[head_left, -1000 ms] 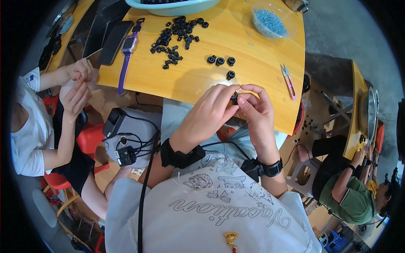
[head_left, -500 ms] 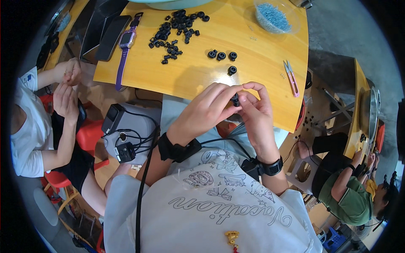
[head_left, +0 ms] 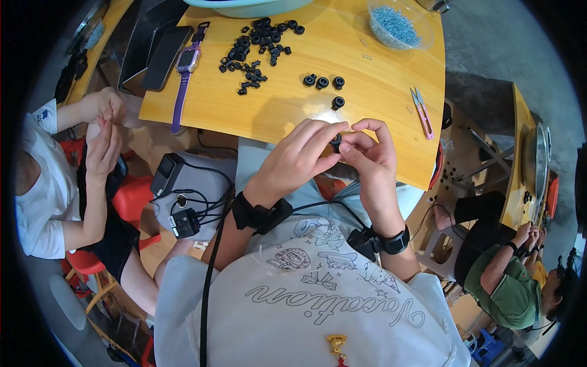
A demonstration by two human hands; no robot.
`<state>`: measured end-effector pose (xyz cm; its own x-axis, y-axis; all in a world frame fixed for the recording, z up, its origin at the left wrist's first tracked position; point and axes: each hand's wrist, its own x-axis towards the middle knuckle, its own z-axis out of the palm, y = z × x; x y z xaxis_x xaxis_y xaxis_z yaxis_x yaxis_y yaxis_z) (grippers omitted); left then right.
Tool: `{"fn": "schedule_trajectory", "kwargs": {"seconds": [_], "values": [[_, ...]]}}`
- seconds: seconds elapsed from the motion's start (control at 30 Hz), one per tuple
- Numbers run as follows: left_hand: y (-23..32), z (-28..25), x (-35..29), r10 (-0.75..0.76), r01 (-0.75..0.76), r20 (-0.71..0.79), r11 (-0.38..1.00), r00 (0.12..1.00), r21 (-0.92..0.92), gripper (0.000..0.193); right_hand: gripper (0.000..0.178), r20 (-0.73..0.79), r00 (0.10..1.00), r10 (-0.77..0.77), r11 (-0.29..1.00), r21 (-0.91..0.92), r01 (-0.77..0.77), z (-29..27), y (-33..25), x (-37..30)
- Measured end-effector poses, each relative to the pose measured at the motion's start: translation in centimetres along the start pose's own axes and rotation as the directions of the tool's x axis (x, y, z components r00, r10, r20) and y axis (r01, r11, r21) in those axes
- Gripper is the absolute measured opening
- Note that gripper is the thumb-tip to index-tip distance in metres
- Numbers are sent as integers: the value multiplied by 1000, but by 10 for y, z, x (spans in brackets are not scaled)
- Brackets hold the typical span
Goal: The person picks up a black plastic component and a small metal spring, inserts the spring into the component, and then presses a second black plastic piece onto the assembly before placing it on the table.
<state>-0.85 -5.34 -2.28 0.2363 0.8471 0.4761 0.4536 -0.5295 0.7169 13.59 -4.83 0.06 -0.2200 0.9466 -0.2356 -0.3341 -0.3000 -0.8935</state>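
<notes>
Just past the table's front edge, my left hand point(head_left: 298, 150) pinches a small round black plastic part point(head_left: 335, 142) between thumb and fingers. My right hand point(head_left: 374, 158) meets it from the right, thumb tip close against the part and fingers curled; whatever sits between those fingertips is hidden. On the table beyond my hands stands a single black part point(head_left: 337, 103) of similar look, with a short row of black parts point(head_left: 322, 82) behind it. Farther left lies a loose pile of black pieces point(head_left: 260, 43), some round and some smaller.
Pink-handled thread snips point(head_left: 422, 113) lie at the table's right. A clear bowl of bluish pieces point(head_left: 397, 27) and a pale green basin point(head_left: 251, 7) stand at the back. A purple watch point(head_left: 185, 70) and dark phone point(head_left: 165, 58) lie left. Co-workers sit on both sides.
The black part has shifted slightly left with my left fingers and turned, showing its round end. My right thumb has drawn slightly back from it.
</notes>
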Motion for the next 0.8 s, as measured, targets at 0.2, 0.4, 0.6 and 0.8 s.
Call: {"fn": "schedule_trajectory", "kwargs": {"seconds": [0.2,0.4,0.6,0.8], "values": [[-1,-1,-3,91,-91,-22,996,996,9,44,25,-12,999,48,998,50,-47,2,1,-2],[1,-2,-5,53,-54,-21,998,998,-12,46,23,13,1000,-22,999,29,21,4,3,-3],[2,-6,-4,92,-92,16,996,996,-19,48,24,47,999,26,986,164,-33,4,5,-4],[6,-6,-4,42,-39,31,993,999,-111,46,23,64,997,38,979,200,-50,3,5,-5]]}}
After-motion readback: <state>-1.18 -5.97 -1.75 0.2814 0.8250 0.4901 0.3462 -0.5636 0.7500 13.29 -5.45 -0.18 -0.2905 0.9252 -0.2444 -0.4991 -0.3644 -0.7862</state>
